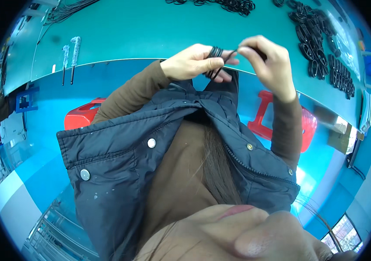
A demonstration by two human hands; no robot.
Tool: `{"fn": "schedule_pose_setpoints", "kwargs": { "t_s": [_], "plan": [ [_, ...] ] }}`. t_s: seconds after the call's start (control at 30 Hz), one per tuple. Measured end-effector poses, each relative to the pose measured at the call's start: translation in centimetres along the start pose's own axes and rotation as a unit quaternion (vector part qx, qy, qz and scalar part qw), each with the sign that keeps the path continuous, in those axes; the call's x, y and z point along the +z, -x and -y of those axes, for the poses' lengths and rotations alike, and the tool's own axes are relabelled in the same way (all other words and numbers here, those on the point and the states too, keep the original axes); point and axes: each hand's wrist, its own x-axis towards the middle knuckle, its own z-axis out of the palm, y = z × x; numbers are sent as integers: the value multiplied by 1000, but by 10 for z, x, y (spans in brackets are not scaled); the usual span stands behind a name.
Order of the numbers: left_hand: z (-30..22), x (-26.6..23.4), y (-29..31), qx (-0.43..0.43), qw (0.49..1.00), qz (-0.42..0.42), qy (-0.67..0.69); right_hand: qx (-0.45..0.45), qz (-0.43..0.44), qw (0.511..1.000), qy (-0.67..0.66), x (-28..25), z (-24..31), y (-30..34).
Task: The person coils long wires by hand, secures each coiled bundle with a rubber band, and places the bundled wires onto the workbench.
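Head view: left hand [193, 63] holds looped black cord [215, 52]; right hand [271, 58] pinches it.

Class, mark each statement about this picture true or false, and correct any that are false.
1. A thin black cord is looped around the fingers of the bare left hand. True.
2. The bare right hand is empty. False: it pinches a strand of the cord between thumb and fingertips.
3. Bundles of black cord lie on the right part of the smooth green tabletop. True.
4. The dark padded vest with metal snaps is fastened shut. False: it hangs open over a brown top.
5. Red plastic seating shows on both sides of the person. True.
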Motion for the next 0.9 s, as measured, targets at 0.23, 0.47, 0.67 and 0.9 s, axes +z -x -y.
{"fn": "schedule_pose_setpoints", "kwargs": {
  "t_s": [0.23, 0.47, 0.67, 0.9],
  "plan": [
    [-23, -8, 9, 92, 989, -21, 110, 175, -13, 978, -115, 55, -42, 30],
    [-24, -28, -11, 190, 960, -154, 136, 194, 101, 975, -37, 56, -4, 82],
    [0, -21, -11, 151, 975, -156, -49, -71, 114, 974, 180, 15, 19, 43],
    [-8, 0, -3, 18, 996, -57, -67, -172, -65, 959, 215, 17, -30, -7]
  ]
}}
